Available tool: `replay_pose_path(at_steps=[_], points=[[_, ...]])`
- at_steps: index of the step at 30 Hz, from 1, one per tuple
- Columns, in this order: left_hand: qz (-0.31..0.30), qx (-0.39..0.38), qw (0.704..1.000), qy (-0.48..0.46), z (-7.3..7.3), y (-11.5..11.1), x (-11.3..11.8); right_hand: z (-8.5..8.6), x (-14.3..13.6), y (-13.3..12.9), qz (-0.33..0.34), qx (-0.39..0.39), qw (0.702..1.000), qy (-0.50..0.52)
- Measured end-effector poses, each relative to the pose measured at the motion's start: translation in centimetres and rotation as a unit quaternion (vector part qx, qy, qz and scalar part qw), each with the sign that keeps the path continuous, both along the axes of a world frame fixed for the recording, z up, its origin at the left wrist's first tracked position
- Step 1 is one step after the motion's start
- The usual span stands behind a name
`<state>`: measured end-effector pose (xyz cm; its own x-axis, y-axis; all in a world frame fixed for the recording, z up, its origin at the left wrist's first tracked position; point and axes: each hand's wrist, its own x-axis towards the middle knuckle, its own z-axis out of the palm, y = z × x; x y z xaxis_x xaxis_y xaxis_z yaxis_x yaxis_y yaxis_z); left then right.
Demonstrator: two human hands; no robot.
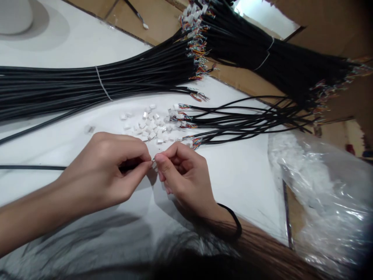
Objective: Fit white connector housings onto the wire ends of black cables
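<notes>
The left hand (106,169) is closed in a pinch around the black cable (32,167), which is led in from the left side. At its tip, the thin wire end (153,160) is pinched between the right hand's (186,175) thumb and forefinger; exactly how it is gripped is hidden by the fingers. A black band (233,219) is worn on the right wrist.

Just beyond the fingertips, small white connectors (151,126) are scattered loose. Beside them, loose black cables (241,119) are laid with coloured wires, some fitted with connectors. Farther off, one cable bundle (87,87) is tied at left, and another bundle (262,52) is tied at upper right, over cardboard (233,76).

At right, a clear plastic bag (320,182) is filled with white pieces, its side lapped over the table edge (287,212). Bare white tabletop (241,175) is left between the right hand and the bag.
</notes>
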<state>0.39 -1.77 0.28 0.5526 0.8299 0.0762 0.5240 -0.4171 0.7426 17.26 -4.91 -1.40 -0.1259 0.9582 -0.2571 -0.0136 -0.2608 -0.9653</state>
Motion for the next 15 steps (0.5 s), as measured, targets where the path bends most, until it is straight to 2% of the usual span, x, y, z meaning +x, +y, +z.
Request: replay_pose_path(at_steps=[3,6,10,13,15], points=[[-0.028,0.05,0.998,0.021,-0.13,-0.12,-0.18,-0.03,0.11,0.01,0.013,-0.004,1.0,-0.002],[-0.046,0.06,0.997,0.028,-0.22,-0.21,-0.27,-0.17,0.26,0.0,0.035,0.005,0.999,-0.023],[-0.05,0.032,0.998,0.027,-0.17,-0.05,-0.11,-0.25,0.35,-0.11,0.05,0.016,0.997,-0.048],[-0.033,0.0,0.999,0.017,0.07,0.24,0.04,-0.17,0.43,-0.06,0.05,0.004,0.999,-0.018],[-0.015,-0.052,0.999,-0.003,0.22,0.42,0.09,-0.12,0.51,0.08,0.041,-0.008,0.999,0.012]])
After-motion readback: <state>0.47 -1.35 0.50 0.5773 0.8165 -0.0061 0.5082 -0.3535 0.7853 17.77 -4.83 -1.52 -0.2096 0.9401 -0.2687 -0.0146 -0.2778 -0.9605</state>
